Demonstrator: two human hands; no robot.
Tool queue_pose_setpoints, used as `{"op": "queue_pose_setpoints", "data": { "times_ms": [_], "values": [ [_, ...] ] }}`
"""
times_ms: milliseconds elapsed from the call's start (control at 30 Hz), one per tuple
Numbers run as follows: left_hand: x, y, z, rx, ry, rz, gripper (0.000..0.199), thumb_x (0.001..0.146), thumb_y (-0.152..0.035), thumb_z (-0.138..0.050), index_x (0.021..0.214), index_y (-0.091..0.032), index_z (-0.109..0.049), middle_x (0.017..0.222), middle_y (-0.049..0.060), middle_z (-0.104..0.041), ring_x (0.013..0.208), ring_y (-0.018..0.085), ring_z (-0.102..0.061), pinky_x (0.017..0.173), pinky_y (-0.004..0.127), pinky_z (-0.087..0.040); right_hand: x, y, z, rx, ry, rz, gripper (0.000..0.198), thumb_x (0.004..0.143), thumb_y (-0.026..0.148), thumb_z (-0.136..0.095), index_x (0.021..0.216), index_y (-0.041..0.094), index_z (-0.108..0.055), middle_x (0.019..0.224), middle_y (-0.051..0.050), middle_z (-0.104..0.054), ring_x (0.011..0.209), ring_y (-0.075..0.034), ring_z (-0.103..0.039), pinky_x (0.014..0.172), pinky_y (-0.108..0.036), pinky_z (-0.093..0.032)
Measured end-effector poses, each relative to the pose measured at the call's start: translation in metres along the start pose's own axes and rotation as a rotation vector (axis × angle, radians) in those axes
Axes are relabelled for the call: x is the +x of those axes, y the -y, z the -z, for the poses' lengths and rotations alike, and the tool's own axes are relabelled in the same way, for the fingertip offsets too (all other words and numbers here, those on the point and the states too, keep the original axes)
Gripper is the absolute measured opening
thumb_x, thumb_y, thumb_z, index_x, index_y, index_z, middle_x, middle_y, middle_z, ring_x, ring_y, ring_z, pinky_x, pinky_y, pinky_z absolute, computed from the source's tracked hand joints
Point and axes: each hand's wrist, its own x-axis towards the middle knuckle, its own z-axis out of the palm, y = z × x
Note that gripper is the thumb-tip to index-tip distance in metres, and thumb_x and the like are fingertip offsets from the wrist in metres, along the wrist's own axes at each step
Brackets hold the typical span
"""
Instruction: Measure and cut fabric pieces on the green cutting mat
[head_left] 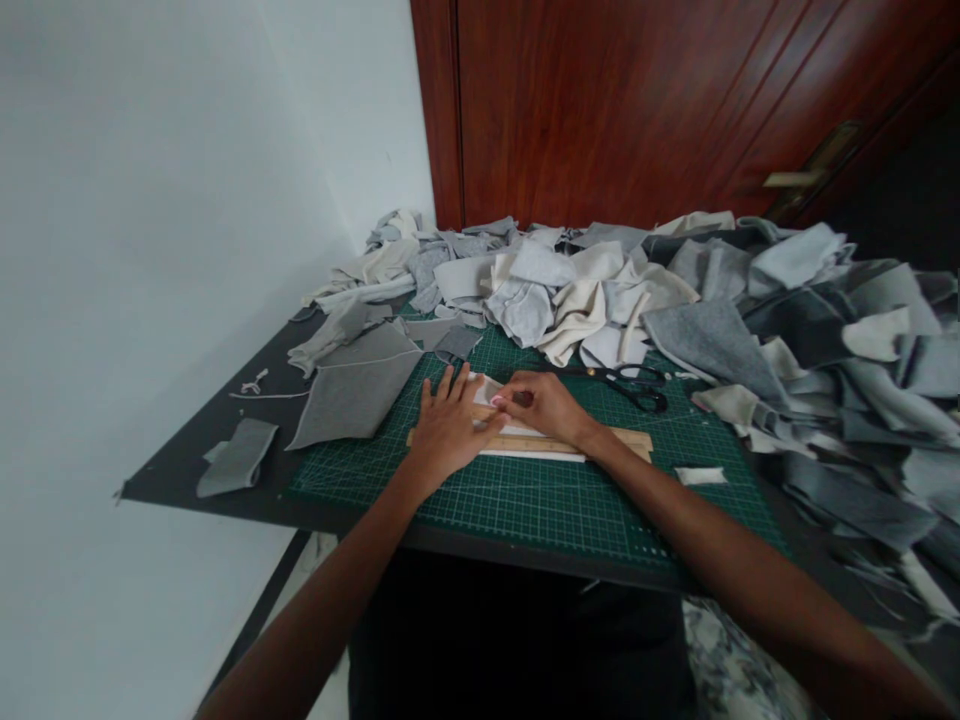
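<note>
- Two bare hands work close together over the green cutting mat (555, 510), which lies on the dark desk (187, 490).
- The left hand (450, 425) lies flat, palm down; its grip is apart, the fingers spread over the mat and the pale cloth (484, 388), the thumb reaching toward the right hand.
- The right hand (551, 405) has its grip together, thumb and fingertips pinched on a small pink thing (496, 400), too small to identify, just above or on the pale cloth; I cannot tell which.
- The pale cloth sits between and partly beneath the hands.
- A wooden ruler (634, 441) lies crosswise on the mat, its ends showing beyond both hands, with a thin white edge (532, 456) along its near side.
- Black scissors (637, 385) rest on the mat beyond the right forearm, near the heap of grey and cream scraps (585, 290).
- A small white piece (701, 475) lies on the mat to the right of that forearm.
- To the left, a large grey cloth piece (360, 385) overlaps the mat's edge; a folded grey piece (238, 460) lies on the desk nearby.
- Behind the heap stand a reddish-brown door (600, 100) and a white wall (150, 200).
</note>
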Motion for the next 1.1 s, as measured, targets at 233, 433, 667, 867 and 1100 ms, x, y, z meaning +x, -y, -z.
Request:
{"op": "queue_pose_setpoints", "data": {
  "times_ms": [233, 433, 667, 867, 1100],
  "values": [
    [0.0, 0.002, -0.005, -0.006, -0.026, -0.022, 0.068, 0.099, -0.06, -0.047, 0.153, -0.018, -0.043, 0.168, 0.014, -0.032, 0.157, 0.036, -0.023, 0.126, 0.065, -0.017, -0.003, -0.001, -0.009, 0.011, -0.066, -0.048, 0.016, 0.095, 0.029, -0.069, 0.092, 0.018, -0.081, 0.08, -0.002, -0.067, 0.064, -0.011, -0.052, 0.062, -0.024, -0.036],
    [-0.002, 0.001, -0.004, -0.02, -0.173, -0.057, 0.069, 0.096, -0.052, -0.057, 0.149, -0.009, -0.044, 0.161, 0.024, -0.038, 0.154, 0.04, -0.025, 0.124, 0.064, -0.019, -0.003, -0.005, -0.012, 0.061, -0.085, 0.017, 0.017, 0.094, 0.026, -0.07, 0.088, 0.015, -0.08, 0.078, -0.002, -0.066, 0.065, -0.011, -0.053, 0.063, -0.024, -0.037],
    [-0.019, -0.013, 0.004, -0.072, -0.227, -0.22, 0.023, 0.101, -0.021, -0.046, 0.111, -0.017, -0.066, 0.112, 0.013, -0.063, 0.109, 0.031, -0.057, 0.1, 0.05, -0.05, -0.002, -0.005, -0.011, 0.033, -0.082, 0.007, 0.011, 0.092, 0.022, -0.071, 0.092, 0.017, -0.081, 0.081, -0.002, -0.067, 0.067, -0.011, -0.055, 0.064, -0.023, -0.037],
    [-0.036, -0.027, -0.007, -0.127, -0.223, -0.274, 0.036, 0.104, -0.022, -0.04, 0.132, -0.013, -0.06, 0.123, 0.015, -0.062, 0.12, 0.031, -0.056, 0.108, 0.05, -0.05, -0.002, -0.008, -0.013, 0.056, -0.083, 0.009, 0.014, 0.094, 0.026, -0.07, 0.093, 0.018, -0.082, 0.082, -0.003, -0.069, 0.069, -0.012, -0.058, 0.065, -0.023, -0.039],
    [-0.044, -0.028, -0.004, -0.163, -0.196, -0.295, 0.041, 0.102, -0.024, -0.045, 0.141, -0.015, -0.056, 0.133, 0.015, -0.058, 0.128, 0.032, -0.052, 0.112, 0.05, -0.047, -0.001, -0.009, -0.011, 0.113, -0.076, -0.042, 0.016, 0.092, 0.028, -0.071, 0.091, 0.018, -0.082, 0.08, -0.003, -0.072, 0.065, -0.011, -0.055, 0.062, -0.023, -0.039]
  ]
}}
